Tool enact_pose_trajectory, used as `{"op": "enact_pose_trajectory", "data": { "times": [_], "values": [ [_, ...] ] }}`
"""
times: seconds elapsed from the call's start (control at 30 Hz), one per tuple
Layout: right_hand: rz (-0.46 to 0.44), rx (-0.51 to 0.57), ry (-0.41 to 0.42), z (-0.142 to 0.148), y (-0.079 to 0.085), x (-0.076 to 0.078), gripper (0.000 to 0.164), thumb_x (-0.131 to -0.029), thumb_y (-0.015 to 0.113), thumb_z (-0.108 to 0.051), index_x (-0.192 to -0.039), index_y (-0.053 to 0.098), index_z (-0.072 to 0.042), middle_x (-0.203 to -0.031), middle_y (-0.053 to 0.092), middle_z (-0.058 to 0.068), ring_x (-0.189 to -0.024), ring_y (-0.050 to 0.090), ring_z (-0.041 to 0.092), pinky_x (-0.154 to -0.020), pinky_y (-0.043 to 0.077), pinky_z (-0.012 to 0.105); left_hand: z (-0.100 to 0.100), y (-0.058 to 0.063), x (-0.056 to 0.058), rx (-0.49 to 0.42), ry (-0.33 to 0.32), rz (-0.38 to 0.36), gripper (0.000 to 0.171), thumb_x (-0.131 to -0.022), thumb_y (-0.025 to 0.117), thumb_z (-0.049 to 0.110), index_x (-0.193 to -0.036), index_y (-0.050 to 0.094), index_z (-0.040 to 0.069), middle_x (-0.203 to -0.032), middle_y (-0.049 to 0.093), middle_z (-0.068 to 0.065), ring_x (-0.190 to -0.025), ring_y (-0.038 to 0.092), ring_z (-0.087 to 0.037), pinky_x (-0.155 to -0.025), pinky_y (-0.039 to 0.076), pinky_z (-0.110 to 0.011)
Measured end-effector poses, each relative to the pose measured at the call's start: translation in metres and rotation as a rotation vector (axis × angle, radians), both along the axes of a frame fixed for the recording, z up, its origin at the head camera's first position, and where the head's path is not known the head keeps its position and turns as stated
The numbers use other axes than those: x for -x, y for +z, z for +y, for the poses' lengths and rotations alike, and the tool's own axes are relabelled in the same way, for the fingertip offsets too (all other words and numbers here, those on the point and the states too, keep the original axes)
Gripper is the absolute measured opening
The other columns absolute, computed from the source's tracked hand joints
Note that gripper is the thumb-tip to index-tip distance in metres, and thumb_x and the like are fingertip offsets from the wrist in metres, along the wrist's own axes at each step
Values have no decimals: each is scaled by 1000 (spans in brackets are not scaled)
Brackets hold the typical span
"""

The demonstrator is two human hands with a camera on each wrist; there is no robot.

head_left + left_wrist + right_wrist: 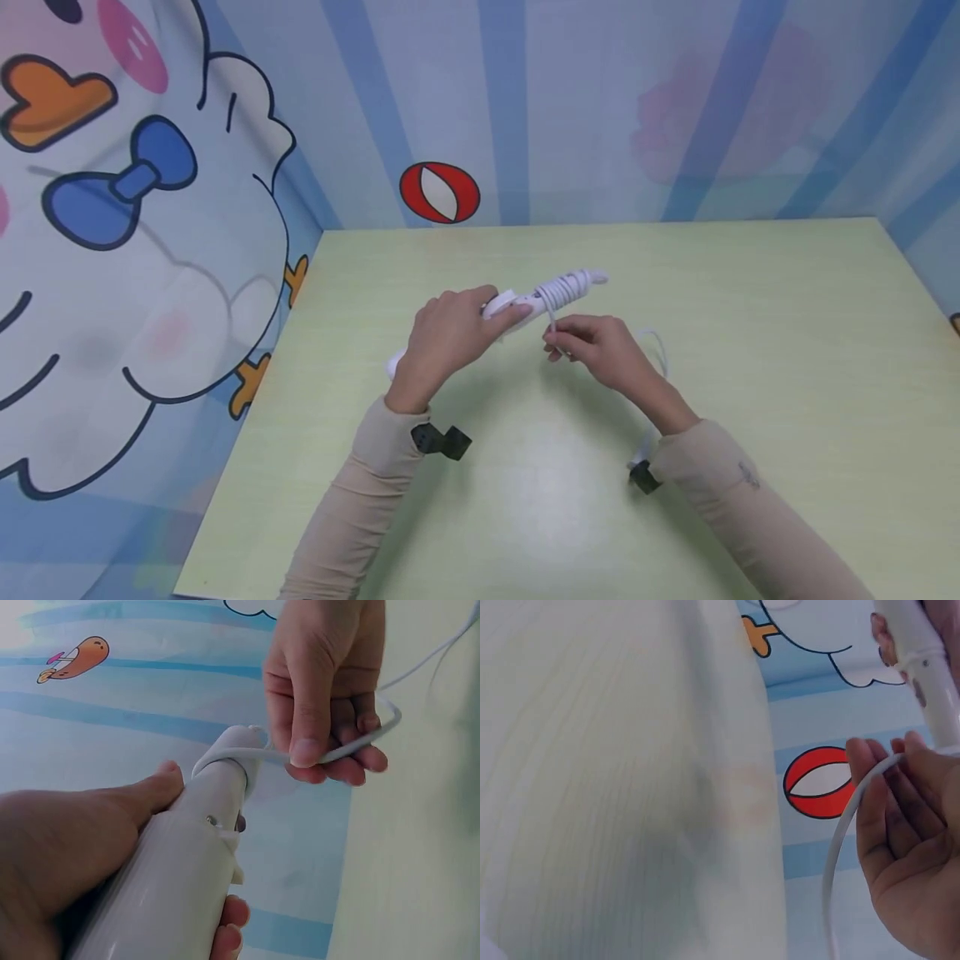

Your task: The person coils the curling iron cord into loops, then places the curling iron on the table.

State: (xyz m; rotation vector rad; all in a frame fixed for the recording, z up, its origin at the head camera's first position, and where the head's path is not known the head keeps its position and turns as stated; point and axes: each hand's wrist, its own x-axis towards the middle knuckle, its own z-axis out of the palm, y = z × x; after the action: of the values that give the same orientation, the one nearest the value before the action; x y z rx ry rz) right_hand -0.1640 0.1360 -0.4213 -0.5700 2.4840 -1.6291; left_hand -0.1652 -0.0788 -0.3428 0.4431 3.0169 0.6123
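Observation:
My left hand [453, 333] grips a white rod-shaped curling iron [528, 308] around its body, holding it slanted above the table. Several turns of its white cord [564, 290] are wound round the narrower end, which points up and right. The other end [395, 363] shows past the left wrist. Just below the coils, my right hand [600, 346] pinches the cord between thumb and fingers. In the left wrist view the held cord [352, 748] runs from the tapered end through the right fingers. The loose cord [660, 354] trails behind the right wrist.
Both hands are over a pale yellow-green table [787, 358]. Behind it stands a blue striped wall [577, 108] with cartoon pictures, including a large white bird [225, 217] at the left. Small black cameras [453, 443] are on the wrists.

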Motion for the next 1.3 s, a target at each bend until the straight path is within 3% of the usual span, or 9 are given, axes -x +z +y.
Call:
{"op": "enact_pose_trajectory", "data": {
  "times": [0.17,0.37,0.47,0.57,0.67,0.77,0.9,1.03,1.3],
  "values": [
    [11,14,50,4,6,0,19,-91,58,-17,-101,67,-4,-92,70,8,-85,66,23,-71,51,33,-2,4,-2,-60,-65,-51,42,-84,49,62,-86,57,22,-65,55,3,-55,51,-14,-50,40,-30],
    [86,41,79,10,27,-3,14,-87,61,-4,-100,65,0,-91,69,13,-80,65,11,-69,51,32,-3,9,-4,-111,-152,-114,40,-84,49,61,-83,57,23,-68,56,3,-61,53,-13,-55,42,-29],
    [78,81,108,14,29,2,19,-85,65,-6,-103,65,-2,-95,68,12,-81,65,15,-68,51,34,-4,11,-5,-139,-190,-147,38,-84,49,61,-84,57,23,-71,57,4,-64,54,-13,-57,44,-29],
    [64,11,98,19,24,8,21,-84,67,-19,-103,67,-10,-97,68,6,-85,65,17,-70,51,34,-6,12,-5,-164,-222,-180,38,-84,49,61,-85,57,24,-72,58,5,-66,55,-12,-59,45,-29],
    [49,-143,41,25,18,10,24,-85,66,-31,-102,68,-15,-99,68,2,-91,64,17,-76,50,36,-9,14,-6,-181,-259,-196,38,-84,49,62,-85,57,25,-72,58,5,-66,55,-12,-59,46,-29],
    [133,-229,43,27,17,9,19,-86,66,-21,-103,68,-12,-101,68,4,-95,64,21,-80,49,39,-10,17,-8,-180,-312,-207,36,-84,50,61,-83,57,26,-70,57,6,-64,55,-11,-58,45,-29],
    [309,-165,150,27,27,6,22,-82,65,0,-102,69,-7,-101,69,5,-93,65,17,-77,50,32,-11,21,-12,-160,-386,-221,32,-85,52,58,-82,57,26,-68,57,7,-62,54,-10,-56,45,-28],
    [374,-112,266,29,29,14,21,-79,69,-3,-100,69,-7,-98,69,3,-84,64,9,-70,50,25,-9,25,-17,-117,-424,-235,31,-84,54,58,-82,57,27,-67,57,8,-61,54,-8,-55,45,-26],
    [362,-431,228,38,40,26,16,-84,67,-22,-100,70,-21,-96,69,-6,-75,62,6,-65,48,29,-4,23,-23,-9,-473,-281,36,-82,53,62,-76,56,26,-61,51,7,-54,48,-7,-52,38,-25]
  ]
}}
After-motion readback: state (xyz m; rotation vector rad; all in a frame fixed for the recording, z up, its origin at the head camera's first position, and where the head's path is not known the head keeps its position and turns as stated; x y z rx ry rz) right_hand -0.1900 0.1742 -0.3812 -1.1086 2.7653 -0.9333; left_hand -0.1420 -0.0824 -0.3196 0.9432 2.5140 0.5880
